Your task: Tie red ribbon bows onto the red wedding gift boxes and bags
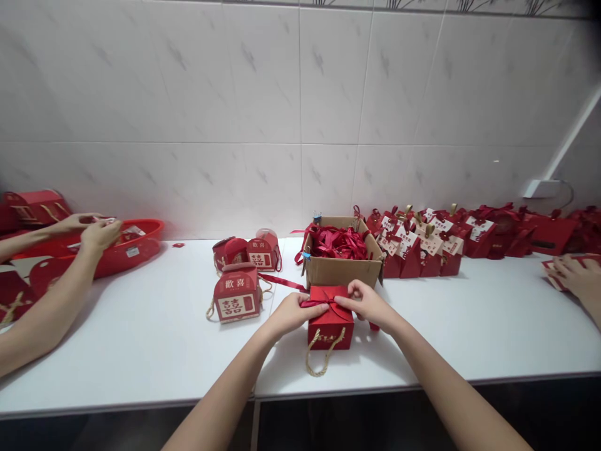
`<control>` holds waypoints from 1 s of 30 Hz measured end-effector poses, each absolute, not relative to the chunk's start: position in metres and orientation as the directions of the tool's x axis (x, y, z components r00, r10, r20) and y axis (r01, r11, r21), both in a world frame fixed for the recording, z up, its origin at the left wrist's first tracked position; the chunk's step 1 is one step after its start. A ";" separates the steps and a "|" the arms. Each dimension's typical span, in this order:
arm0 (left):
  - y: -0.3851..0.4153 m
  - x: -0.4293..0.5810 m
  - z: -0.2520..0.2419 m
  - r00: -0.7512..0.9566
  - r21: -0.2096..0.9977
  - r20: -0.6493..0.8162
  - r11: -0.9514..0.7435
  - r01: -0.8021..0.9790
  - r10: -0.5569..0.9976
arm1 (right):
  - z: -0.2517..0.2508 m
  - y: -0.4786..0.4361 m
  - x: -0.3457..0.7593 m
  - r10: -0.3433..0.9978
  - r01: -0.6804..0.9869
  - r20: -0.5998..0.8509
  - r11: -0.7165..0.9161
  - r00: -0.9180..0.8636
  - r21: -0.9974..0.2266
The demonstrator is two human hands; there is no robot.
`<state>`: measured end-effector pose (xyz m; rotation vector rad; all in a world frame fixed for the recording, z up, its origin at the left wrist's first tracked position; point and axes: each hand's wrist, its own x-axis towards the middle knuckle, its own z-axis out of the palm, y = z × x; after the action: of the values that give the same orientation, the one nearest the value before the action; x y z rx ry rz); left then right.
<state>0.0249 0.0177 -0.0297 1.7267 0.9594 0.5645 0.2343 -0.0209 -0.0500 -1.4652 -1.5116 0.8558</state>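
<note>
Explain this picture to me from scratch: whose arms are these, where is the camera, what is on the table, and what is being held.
There is no machine here. The one picture comes from a camera worn on a person's head, looking forward and down, so the two bare arms rising from the bottom edge are that person's own.

The left hand and right hand both rest on top of a small red gift box with a gold cord handle, pinching a red ribbon that crosses its lid.

The box stands on a white table against a tiled wall. Behind it is a cardboard box full of red ribbons. To its left stand three red boxes with labels; to its right, a row of tagged red boxes.

Other people work alongside: a co-worker's hands at a red basin on the left, another hand at the far right.
</note>
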 end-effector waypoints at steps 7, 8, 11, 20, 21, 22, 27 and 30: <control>0.017 0.024 -0.035 0.562 0.938 -0.023 -0.177 0.298 0.827 | -0.045 -0.029 0.243 0.994 0.353 -0.031 0.008 -0.105 -0.936; 0.018 0.025 -0.036 0.559 0.940 -0.009 -0.184 0.287 0.829 | -0.044 -0.031 0.244 0.992 0.345 -0.033 0.012 -0.126 -0.939; 0.020 0.026 -0.036 0.549 0.949 0.039 -0.202 0.241 0.835 | -0.041 -0.035 0.247 0.988 0.320 -0.026 0.024 -0.152 -0.947; 0.024 0.023 -0.040 0.504 0.955 0.087 -0.216 0.204 0.860 | -0.040 -0.040 0.249 0.993 0.276 -0.003 0.029 -0.116 -0.961; 0.024 0.023 -0.043 0.499 0.954 0.092 -0.220 0.205 0.862 | -0.040 -0.041 0.250 0.993 0.271 -0.004 0.028 -0.117 -0.962; 0.024 0.023 -0.045 0.493 0.952 0.099 -0.226 0.207 0.865 | -0.041 -0.041 0.251 0.993 0.264 -0.005 0.027 -0.121 -0.964; 0.024 0.021 -0.052 0.453 0.930 0.151 -0.281 0.236 0.879 | -0.043 -0.046 0.257 0.980 0.175 -0.006 0.029 -0.197 -0.984; 0.027 0.019 -0.050 0.427 0.910 0.180 -0.315 0.270 0.886 | -0.043 -0.048 0.259 0.973 0.086 0.048 0.068 -0.224 -0.994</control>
<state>0.0187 0.0268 -0.0496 1.8150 0.9920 0.8950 0.2593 -0.0476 -0.0429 -1.1192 -1.4700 1.2814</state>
